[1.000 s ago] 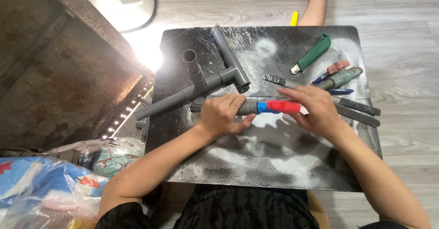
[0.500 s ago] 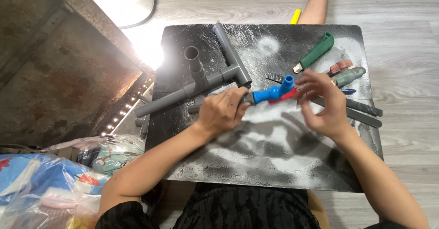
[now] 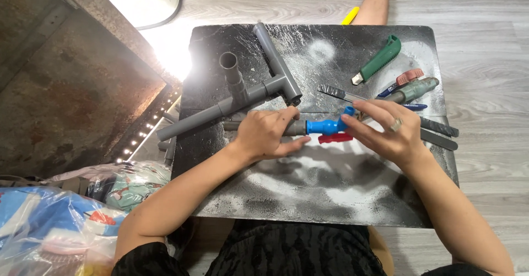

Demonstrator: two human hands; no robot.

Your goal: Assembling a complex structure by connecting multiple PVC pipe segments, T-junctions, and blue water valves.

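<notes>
Change: the blue fitting (image 3: 326, 126) lay tilted half a second ago; now it sits in line with my grey pipe (image 3: 259, 126), so the joint looks seated.
Left hand (image 3: 267, 134): grip closed around the pipe, on the table (image 3: 330, 199).
Fitting: just right of that grip.
Right hand (image 3: 386, 130): fingers open, fingertips touching the fitting's end.
Red piece (image 3: 335, 138): just below.

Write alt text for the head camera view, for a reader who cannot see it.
Two bare hands work on a grey pipe with a blue fitting over a dark board: the left hand grips the pipe, the right hand touches the fitting. A red handle lies just below.
</notes>
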